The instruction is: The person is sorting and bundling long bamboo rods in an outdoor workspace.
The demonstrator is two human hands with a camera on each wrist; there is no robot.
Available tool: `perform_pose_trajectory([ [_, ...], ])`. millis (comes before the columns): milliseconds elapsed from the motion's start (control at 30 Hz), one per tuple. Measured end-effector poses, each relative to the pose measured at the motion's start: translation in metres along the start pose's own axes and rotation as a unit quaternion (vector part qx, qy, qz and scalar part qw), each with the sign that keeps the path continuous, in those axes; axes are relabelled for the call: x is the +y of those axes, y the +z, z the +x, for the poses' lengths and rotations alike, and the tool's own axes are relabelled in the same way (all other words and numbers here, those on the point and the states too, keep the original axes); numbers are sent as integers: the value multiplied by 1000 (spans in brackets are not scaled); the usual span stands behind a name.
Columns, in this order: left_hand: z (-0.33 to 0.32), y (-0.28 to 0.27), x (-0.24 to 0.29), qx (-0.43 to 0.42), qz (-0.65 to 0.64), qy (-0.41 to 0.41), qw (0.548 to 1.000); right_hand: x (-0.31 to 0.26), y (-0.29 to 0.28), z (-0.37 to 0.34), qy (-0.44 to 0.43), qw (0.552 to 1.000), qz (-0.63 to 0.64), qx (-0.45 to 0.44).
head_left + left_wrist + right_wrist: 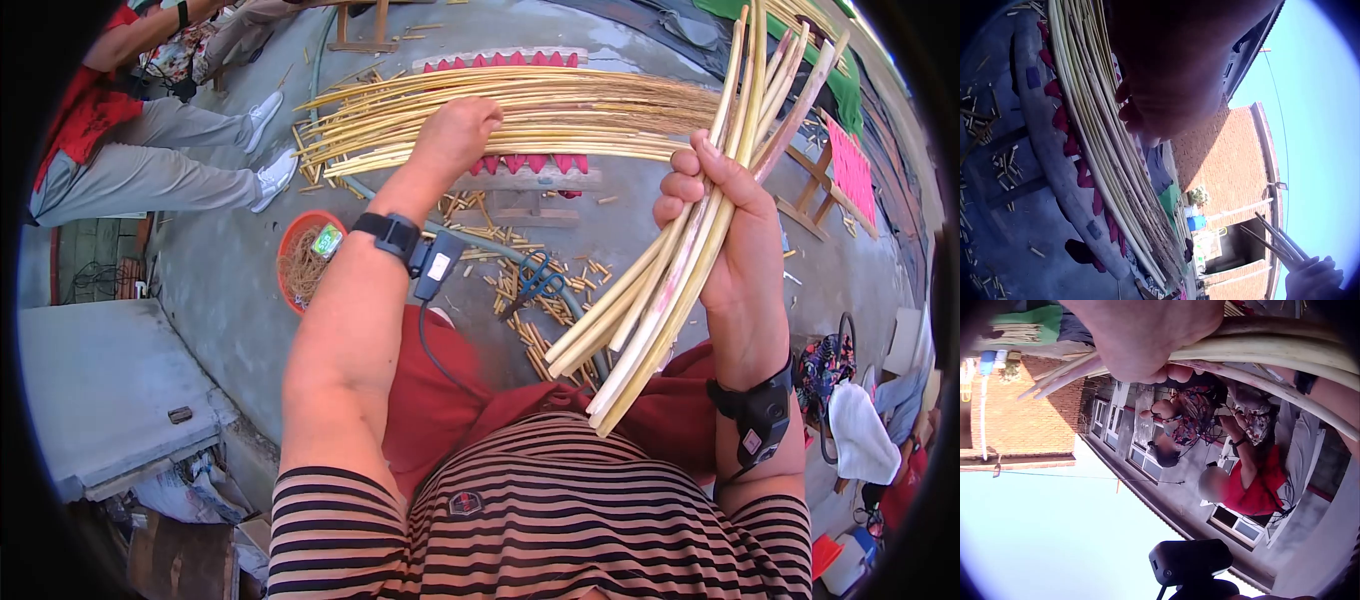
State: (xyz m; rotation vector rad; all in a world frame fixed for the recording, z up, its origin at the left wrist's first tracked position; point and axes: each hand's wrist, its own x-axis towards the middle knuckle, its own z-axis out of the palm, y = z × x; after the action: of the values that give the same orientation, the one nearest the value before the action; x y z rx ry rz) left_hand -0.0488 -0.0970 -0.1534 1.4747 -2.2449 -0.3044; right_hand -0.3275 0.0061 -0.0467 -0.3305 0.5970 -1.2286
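My right hand (735, 205) grips a bunch of thick, pale yellow stalks (645, 305), held slanting above my lap. Their cut ends point down toward me, and the other ends rise past the fist. A long layer of thinner stalks (560, 105), brushy toward the right, lies across a low rack. Over this layer is my left hand (455, 135), its fingers loosely curled and no stalk showing in them. In the left wrist view, the left hand's fingertips (1129, 112) hang beside the layered stalks (1100, 125).
The rack's beam (530, 180) carries red pointed cloth. Short cut pieces (540, 340) and blue-handled shears (540, 278) lie on the floor before me. An orange basin (290, 290) holds fibres. A person in grey trousers (170, 180) sits at left; a hose (480, 240) crosses the floor.
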Motion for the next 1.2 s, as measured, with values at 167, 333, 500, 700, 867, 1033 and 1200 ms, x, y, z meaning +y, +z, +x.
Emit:
perform_pose_trajectory([
  [167,-35,3,-29,-84,69,5,994,0,1,-3,-13,1000,-17,16],
  [333,-48,3,-17,-38,145,8,989,16,16,-8,3,998,-44,34],
  [500,-48,5,-15,-64,161,-29,985,30,20,1,13,997,-66,39],
  [700,-43,-28,3,-30,189,-68,979,43,26,5,13,995,-93,46],
  [867,-47,-70,25,20,56,-136,989,54,24,11,22,991,-124,46],
  [1033,-44,-89,37,-22,-409,-230,883,69,27,13,26,989,-139,33],
  [1200,-40,-82,32,-45,-657,-187,729,88,19,22,33,987,-158,3],
])
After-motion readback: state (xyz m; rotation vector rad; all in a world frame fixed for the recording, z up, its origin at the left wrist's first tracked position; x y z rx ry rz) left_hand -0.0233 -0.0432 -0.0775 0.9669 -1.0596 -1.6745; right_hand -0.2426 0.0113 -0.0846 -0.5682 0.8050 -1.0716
